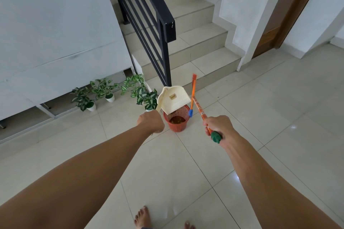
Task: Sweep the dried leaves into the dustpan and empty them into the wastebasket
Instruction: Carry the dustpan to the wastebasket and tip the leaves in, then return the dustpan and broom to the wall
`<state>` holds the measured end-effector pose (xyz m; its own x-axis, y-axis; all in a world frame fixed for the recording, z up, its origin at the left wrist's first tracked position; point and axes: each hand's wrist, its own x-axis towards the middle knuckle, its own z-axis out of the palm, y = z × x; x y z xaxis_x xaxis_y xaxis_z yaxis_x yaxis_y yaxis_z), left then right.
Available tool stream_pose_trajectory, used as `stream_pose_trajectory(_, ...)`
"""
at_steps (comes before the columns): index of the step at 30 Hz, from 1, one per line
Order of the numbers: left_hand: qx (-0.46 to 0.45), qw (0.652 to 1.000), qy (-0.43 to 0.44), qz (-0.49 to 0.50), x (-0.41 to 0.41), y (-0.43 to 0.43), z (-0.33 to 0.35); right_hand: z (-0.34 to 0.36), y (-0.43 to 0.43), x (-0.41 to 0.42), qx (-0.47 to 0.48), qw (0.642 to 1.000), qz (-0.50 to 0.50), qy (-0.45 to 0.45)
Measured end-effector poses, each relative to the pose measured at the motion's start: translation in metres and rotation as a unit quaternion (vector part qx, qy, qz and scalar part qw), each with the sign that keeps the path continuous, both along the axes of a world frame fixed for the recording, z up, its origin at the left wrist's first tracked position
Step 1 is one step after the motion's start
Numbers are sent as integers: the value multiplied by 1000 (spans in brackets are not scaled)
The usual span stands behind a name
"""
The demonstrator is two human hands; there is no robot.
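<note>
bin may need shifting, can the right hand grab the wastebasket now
Probably not yet: the right hand grips the broom handle, and the dustpan in the left hand covers part of the wastebasket rim.

Pale glossy floor is laid up to a tiled staircase, flanked by a black railing and white walls. Plants are set below the left wall; a brown door frame is seen at right.
</note>
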<state>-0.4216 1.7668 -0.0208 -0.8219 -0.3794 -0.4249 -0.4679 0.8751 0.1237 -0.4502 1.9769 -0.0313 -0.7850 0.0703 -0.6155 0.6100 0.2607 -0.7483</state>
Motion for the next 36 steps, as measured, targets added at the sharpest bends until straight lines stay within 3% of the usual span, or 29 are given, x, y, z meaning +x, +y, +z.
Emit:
stream_pose_trajectory(8, 34, 999, 9, 26, 9, -8, 22, 17, 1, 10, -20, 1000, -6, 7)
stream_pose_trajectory(16, 171, 976, -15, 131, 17, -48, 56, 41, -23, 32, -92, 995, -22, 17)
stream_pose_trajectory(20, 172, 976, -42, 130, 37, -85, 70, 51, -47, 52, -93, 996, -9, 9)
stream_pose_trajectory(30, 185, 969, -67, 148, 145, -212, 82, 74, -162, 144, -79, 996, 41, 2)
stream_pose_trajectory(36, 213, 954, -76, 198, 230, -307, 64, 38, -256, 202, -80, 995, 53, -25)
